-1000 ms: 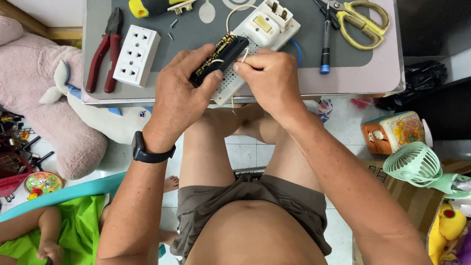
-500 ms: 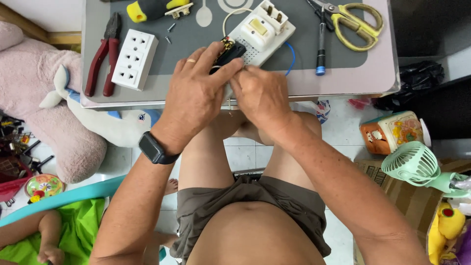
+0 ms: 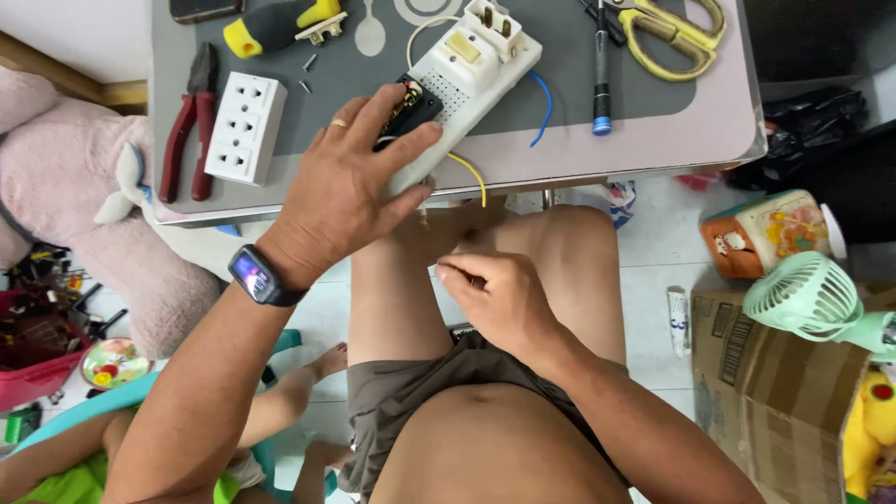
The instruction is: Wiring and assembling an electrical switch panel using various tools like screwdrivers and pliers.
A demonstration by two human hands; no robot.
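The pliers (image 3: 184, 140) have dark red handles, the scissors (image 3: 674, 35) yellow ones. The socket block (image 3: 245, 128) is white, the table (image 3: 653, 140) grey with pale pink edging. Loose yellow (image 3: 471, 173) and blue (image 3: 542, 107) wires trail from the white board (image 3: 467, 79).

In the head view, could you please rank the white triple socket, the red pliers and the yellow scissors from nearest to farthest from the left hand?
From the left hand:
1. White triple socket, just to its left.
2. Red pliers, beyond the socket, at the table's left edge.
3. Yellow scissors, far top right.

We can't see what the right hand (image 3: 495, 299) pinches; left hand (image 3: 350, 182) hides pt of the board (image 3: 467, 70); scissors (image 3: 667, 33) cut off at top.
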